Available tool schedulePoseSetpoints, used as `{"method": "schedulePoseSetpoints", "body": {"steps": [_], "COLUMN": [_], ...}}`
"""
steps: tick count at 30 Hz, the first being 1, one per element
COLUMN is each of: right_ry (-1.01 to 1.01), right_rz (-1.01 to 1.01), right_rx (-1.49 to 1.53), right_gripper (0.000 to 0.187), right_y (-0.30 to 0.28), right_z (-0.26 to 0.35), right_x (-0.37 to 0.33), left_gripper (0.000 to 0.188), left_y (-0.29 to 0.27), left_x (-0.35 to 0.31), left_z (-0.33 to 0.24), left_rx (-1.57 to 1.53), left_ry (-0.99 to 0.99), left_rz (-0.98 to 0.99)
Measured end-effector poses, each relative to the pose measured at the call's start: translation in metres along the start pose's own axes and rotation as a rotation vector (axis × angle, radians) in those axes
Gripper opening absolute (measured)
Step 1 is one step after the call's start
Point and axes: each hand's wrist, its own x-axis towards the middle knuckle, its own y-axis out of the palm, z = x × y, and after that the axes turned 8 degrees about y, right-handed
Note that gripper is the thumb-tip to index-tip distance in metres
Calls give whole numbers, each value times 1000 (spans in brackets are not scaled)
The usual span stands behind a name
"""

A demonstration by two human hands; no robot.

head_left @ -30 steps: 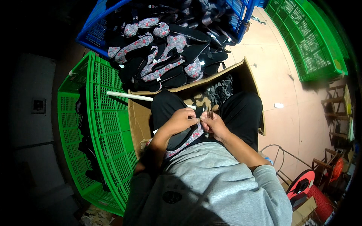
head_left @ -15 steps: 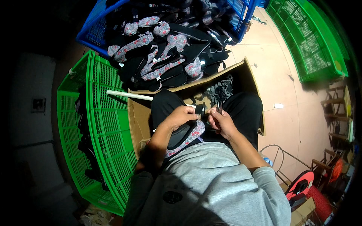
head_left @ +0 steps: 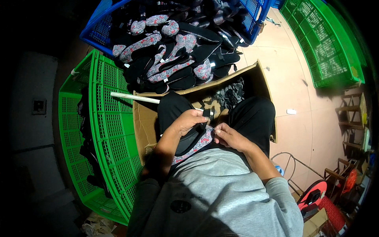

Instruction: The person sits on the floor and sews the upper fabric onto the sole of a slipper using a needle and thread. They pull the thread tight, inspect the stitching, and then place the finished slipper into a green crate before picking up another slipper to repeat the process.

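Observation:
A padded fabric piece, black with a grey, pink and red floral side, lies across my lap. My left hand is closed on its upper edge, thumb pressed near a black strap. Close beside the floral edge is my right hand, its fingers curled round a small pointed metal tool. Most of that tool is hidden in the hand, so its exact kind is unclear. The tool's tip reaches the fabric's edge.
A cardboard box with dark scraps stands between my legs, a white stick across its left side. Ahead, similar floral pieces pile over a blue crate. Green crates flank the left; another green crate is far right.
My right hand has moved left and slightly down, bringing the pointed tool from upright beside the fabric to its edge. My left hand keeps its hold, almost unmoved.

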Motion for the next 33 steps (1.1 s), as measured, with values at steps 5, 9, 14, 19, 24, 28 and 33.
{"method": "schedulePoseSetpoints", "body": {"steps": [5,9,14,19,24,28,33], "right_ry": [-2,0,-3,9,9,-13,-32], "right_rz": [-45,-82,-62,5,60,81,92], "right_rx": [-52,-43,-38,14,82,96,97], "right_gripper": [25,25,26,27,30,31,29], "right_y": [5,6,7,3,2,1,1], "right_z": [11,10,8,6,6,4,2], "right_x": [7,14,17,21,22,25,26], "left_gripper": [12,12,11,9,8,13,15], "left_y": [-2,2,5,4,3,-3,-1], "left_x": [3,2,2,4,7,13,13], "left_z": [8,0,-1,1,6,15,14], "left_rx": [50,21,23,10,31,43,53], "left_ry": [61,44,70,65,83,86,70], "left_rz": [-25,-10,2,-2,-12,4,6]}}
